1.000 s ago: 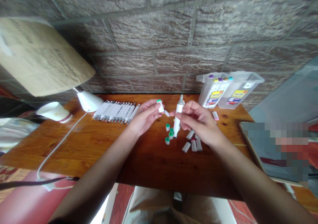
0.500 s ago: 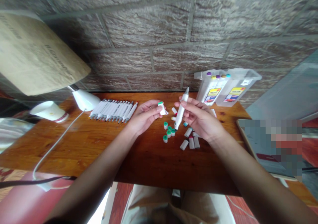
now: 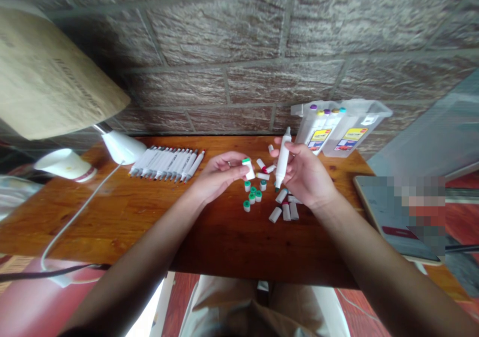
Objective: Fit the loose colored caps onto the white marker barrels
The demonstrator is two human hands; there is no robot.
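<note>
Between the thumb and fingers of my left hand [image 3: 220, 176] is a white marker cap [image 3: 248, 169] with a green top. My right hand [image 3: 307, 173] grips an uncapped white marker [image 3: 283, 160], tilted, with a dark green tip at its lower end. Below and between the hands, several green-topped caps [image 3: 252, 197] stand on the wooden table [image 3: 224, 247]. Beneath my right hand lie several white caps [image 3: 275, 215], some with red or blue ends. Cap and marker are apart.
Left of my left hand lies a row of white markers [image 3: 164, 163]. Further left stand a white lamp [image 3: 121, 146] and a paper cup [image 3: 67, 165]. Clear plastic boxes [image 3: 346, 127] with several markers stand back right; a tablet [image 3: 392, 222] lies at the right edge.
My right hand has shifted the marker slightly right, away from the cap, and it stands a little more upright. My left hand has lowered the cap slightly and moved it right.
</note>
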